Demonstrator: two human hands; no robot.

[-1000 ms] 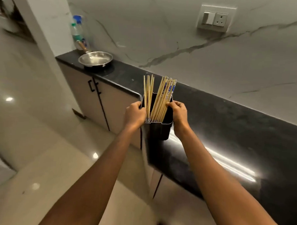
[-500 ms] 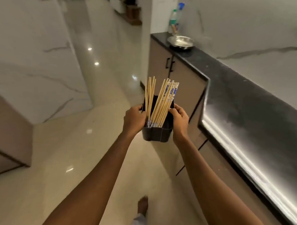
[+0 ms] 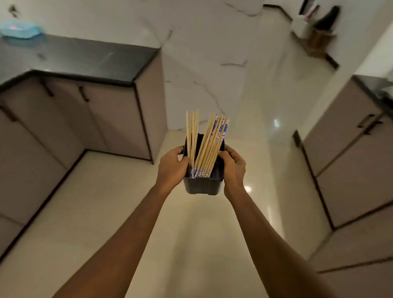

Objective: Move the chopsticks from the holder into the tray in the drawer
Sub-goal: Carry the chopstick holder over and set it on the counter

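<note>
- The black holder [image 3: 202, 184] is held in mid-air over the pale floor [image 3: 126, 213]. The left hand [image 3: 171, 168] is curled round one side wall and the right hand [image 3: 234, 168] round the other, the same grip as a second ago.
- The chopsticks [image 3: 210, 147] still stand inside it in two bunches.
- The view has swung. The right worktop [image 3: 371, 84], earlier just beside the holder, now sits well apart at the frame edge, and a left worktop [image 3: 82, 60] has appeared.
</note>
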